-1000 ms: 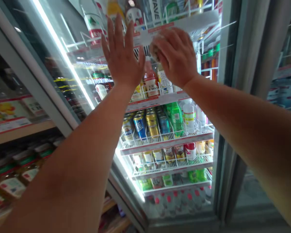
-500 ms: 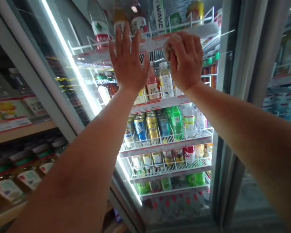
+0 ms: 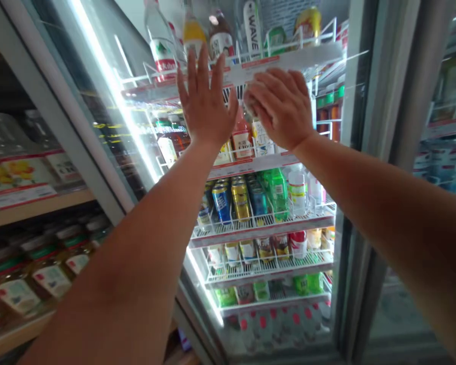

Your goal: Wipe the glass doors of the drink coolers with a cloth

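Note:
My left hand (image 3: 209,104) is raised with fingers spread. It appears to lie flat against the glass door (image 3: 137,45) of a lit drinks cooler, though contact is hard to make out. Beside it, on the right, my right hand (image 3: 283,106) is closed around a crumpled, pale cloth (image 3: 251,101) held up to the same glass. Most of the cloth is hidden by the fingers. Behind the hands are the white wire shelf (image 3: 296,56), a pink drink bottle (image 3: 242,137) and a pale-labelled bottle (image 3: 264,137).
Lower cooler shelves hold a blue can (image 3: 222,203), a gold can (image 3: 240,198) and a green bottle (image 3: 277,192). A metal door frame (image 3: 372,101) runs down the right. At left, wooden shelving (image 3: 34,208) carries several bottles with green-banded lids (image 3: 41,253).
My right hand has shifted slightly left and down with the cloth, its fingers now angled more to the left. My left hand stays spread; the view has tilted a little upward.

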### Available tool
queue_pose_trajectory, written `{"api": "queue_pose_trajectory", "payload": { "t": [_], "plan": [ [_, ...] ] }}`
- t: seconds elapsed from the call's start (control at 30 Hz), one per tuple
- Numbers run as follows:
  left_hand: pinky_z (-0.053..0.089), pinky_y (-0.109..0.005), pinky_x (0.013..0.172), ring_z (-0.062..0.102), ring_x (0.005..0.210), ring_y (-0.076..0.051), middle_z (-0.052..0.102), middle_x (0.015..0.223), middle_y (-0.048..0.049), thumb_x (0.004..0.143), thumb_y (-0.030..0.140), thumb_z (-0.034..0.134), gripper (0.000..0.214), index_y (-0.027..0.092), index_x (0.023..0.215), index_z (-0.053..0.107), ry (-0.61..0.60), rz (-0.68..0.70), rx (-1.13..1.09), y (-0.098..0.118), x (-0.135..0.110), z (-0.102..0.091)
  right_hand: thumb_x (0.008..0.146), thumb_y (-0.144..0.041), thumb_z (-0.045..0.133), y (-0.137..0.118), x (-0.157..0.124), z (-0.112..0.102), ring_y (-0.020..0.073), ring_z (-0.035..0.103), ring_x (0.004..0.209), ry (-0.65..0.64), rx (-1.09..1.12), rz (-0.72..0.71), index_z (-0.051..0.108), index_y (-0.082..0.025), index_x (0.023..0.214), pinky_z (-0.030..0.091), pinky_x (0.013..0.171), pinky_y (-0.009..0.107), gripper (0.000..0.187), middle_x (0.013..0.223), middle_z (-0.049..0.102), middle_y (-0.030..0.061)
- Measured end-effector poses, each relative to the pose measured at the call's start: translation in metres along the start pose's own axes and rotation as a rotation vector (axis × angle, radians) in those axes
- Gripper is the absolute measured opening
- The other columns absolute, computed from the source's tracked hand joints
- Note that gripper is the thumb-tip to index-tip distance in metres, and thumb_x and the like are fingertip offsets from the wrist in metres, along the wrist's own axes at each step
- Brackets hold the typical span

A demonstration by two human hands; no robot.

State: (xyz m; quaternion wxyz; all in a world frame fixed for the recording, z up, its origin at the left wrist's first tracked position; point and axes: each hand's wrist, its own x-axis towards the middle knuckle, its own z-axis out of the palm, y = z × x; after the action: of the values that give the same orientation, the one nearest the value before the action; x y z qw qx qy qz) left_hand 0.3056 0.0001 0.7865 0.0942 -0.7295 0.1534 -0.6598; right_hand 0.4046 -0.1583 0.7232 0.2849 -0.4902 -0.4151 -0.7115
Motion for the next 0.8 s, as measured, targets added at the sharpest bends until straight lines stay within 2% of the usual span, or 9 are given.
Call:
{"api": "queue_pose_trajectory", "payload": {
  "t": [0.13, 0.2, 0.33, 0.37, 0.5, 0.53, 0.63, 0.7, 0.8],
  "plan": [
    [-0.003, -0.050, 0.129, 0.008, 0.154, -0.024, 0.025, 0.163, 0.0028, 0.096, 0.033, 0.058, 0.061, 0.022, 0.153, 0.039, -0.016, 0.008, 0.104, 0.0029, -0.0004, -0.0013, 0.100, -0.032, 0.036, 0.0042, 0.0010, 0.0038, 0.0246, 0.048, 0.131, 0.271, -0.073, 0.265, 0.062, -0.030, 0.127, 0.034, 0.115, 0.047, 0.037, 0.137, 0.061, 0.0052],
    [-0.001, -0.050, 0.128, 0.008, 0.154, -0.026, 0.023, 0.164, 0.0001, 0.097, 0.032, 0.056, 0.062, 0.020, 0.155, 0.037, -0.022, 0.014, 0.183, 0.0037, -0.0003, -0.0018, 0.099, -0.035, 0.038, 0.0032, 0.0006, 0.0026, 0.0240, 0.050, 0.129, 0.244, -0.073, 0.234, 0.061, -0.032, 0.126, 0.036, 0.114, 0.046, 0.036, 0.135, 0.062, 0.0039],
    [-0.003, -0.046, 0.129, 0.005, 0.154, -0.022, 0.021, 0.164, 0.0053, 0.091, 0.030, 0.063, 0.070, 0.025, 0.155, 0.035, -0.050, -0.023, 0.177, 0.0028, 0.0011, -0.0014, 0.097, -0.041, 0.041, 0.0009, -0.0010, 0.0011, 0.0239, 0.048, 0.130, 0.050, 0.000, 0.044, 0.057, -0.039, 0.128, 0.036, 0.113, 0.047, 0.035, 0.137, 0.060, -0.0014],
    [-0.003, -0.046, 0.129, 0.005, 0.154, -0.021, 0.021, 0.164, 0.0061, 0.091, 0.030, 0.063, 0.070, 0.026, 0.155, 0.035, -0.052, -0.032, 0.162, 0.0026, 0.0014, -0.0013, 0.096, -0.039, 0.041, 0.0016, -0.0010, 0.0021, 0.0242, 0.048, 0.130, 0.062, 0.001, 0.062, 0.057, -0.039, 0.128, 0.035, 0.113, 0.047, 0.036, 0.137, 0.060, -0.0012],
    [-0.002, -0.049, 0.128, 0.008, 0.154, -0.023, 0.023, 0.163, 0.0042, 0.092, 0.028, 0.060, 0.065, 0.022, 0.153, 0.039, -0.019, -0.012, 0.125, 0.0042, 0.0006, -0.0020, 0.096, -0.033, 0.040, 0.0062, -0.0001, 0.0063, 0.0247, 0.051, 0.123, 0.310, -0.045, 0.293, 0.060, -0.034, 0.125, 0.037, 0.111, 0.046, 0.035, 0.131, 0.062, 0.0044],
    [-0.001, -0.049, 0.129, 0.009, 0.154, -0.023, 0.025, 0.163, 0.0039, 0.092, 0.029, 0.059, 0.064, 0.023, 0.152, 0.040, -0.005, -0.007, 0.120, 0.0051, 0.0000, -0.0025, 0.097, -0.034, 0.041, 0.0061, -0.0001, 0.0059, 0.0243, 0.051, 0.123, 0.300, -0.039, 0.280, 0.060, -0.033, 0.126, 0.037, 0.111, 0.045, 0.034, 0.132, 0.062, 0.0052],
    [0.002, -0.047, 0.129, 0.013, 0.154, -0.024, 0.027, 0.162, 0.0011, 0.092, 0.033, 0.059, 0.063, 0.023, 0.152, 0.042, 0.000, -0.007, 0.148, 0.0077, -0.0023, -0.0034, 0.098, -0.039, 0.043, 0.0019, -0.0014, 0.0018, 0.0237, 0.049, 0.130, 0.052, 0.006, 0.037, 0.057, -0.034, 0.130, 0.037, 0.113, 0.046, 0.034, 0.138, 0.059, 0.0026],
    [0.002, -0.048, 0.129, 0.012, 0.154, -0.025, 0.026, 0.163, -0.0009, 0.092, 0.033, 0.058, 0.065, 0.021, 0.153, 0.041, -0.015, -0.008, 0.170, 0.0080, -0.0032, -0.0034, 0.099, -0.038, 0.042, -0.0008, -0.0022, -0.0001, 0.0245, 0.048, 0.132, -0.009, 0.005, -0.008, 0.057, -0.037, 0.128, 0.037, 0.113, 0.048, 0.033, 0.139, 0.059, 0.0005],
    [0.001, -0.051, 0.129, 0.012, 0.154, -0.025, 0.028, 0.162, 0.0004, 0.092, 0.031, 0.056, 0.062, 0.022, 0.152, 0.043, 0.021, 0.017, 0.106, 0.0040, -0.0010, -0.0032, 0.099, -0.033, 0.040, 0.0001, -0.0022, 0.0024, 0.0258, 0.051, 0.126, 0.200, -0.040, 0.195, 0.059, -0.034, 0.126, 0.038, 0.111, 0.049, 0.034, 0.135, 0.061, 0.0042]
  ]
}}
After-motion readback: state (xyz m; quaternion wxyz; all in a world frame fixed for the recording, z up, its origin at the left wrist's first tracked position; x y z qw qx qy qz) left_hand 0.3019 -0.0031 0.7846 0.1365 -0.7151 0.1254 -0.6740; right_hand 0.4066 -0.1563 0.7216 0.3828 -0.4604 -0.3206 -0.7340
